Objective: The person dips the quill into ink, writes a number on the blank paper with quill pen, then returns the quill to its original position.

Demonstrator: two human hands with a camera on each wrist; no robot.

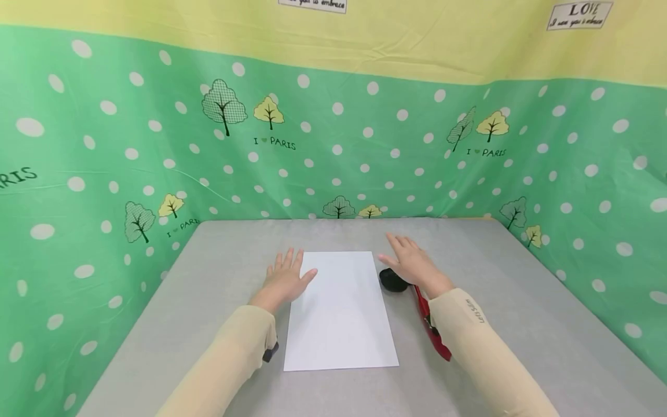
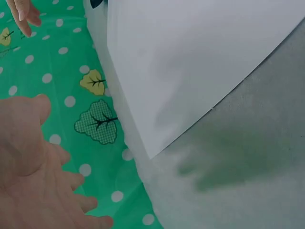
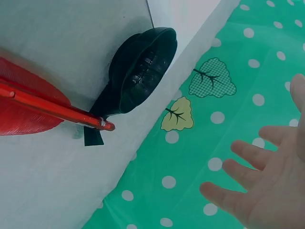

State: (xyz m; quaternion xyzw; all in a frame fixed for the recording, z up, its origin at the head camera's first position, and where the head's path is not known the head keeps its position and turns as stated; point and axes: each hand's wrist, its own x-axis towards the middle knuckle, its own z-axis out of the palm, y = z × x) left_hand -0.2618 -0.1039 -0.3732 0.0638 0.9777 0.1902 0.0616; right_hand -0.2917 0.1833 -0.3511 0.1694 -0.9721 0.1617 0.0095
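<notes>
A blank white sheet (image 1: 341, 315) lies on the grey table. My left hand (image 1: 283, 281) is over its upper left edge, fingers spread and straight, holding nothing; its shadow falls on the table in the left wrist view. Past the sheet's right edge, my right hand (image 1: 414, 263) hovers with straight fingers and nothing in it. Below that hand is a black, bowl-shaped scoop (image 3: 147, 71) with a short flat handle. A long red object (image 1: 440, 347) with a thin red stick (image 3: 57, 110) lies against the scoop's handle, partly hidden by the right sleeve in the head view.
The grey table (image 1: 182, 324) reaches back to a green dotted curtain (image 1: 339, 133), which also hangs along both sides. A small dark object (image 1: 270, 351) shows beside the left cuff.
</notes>
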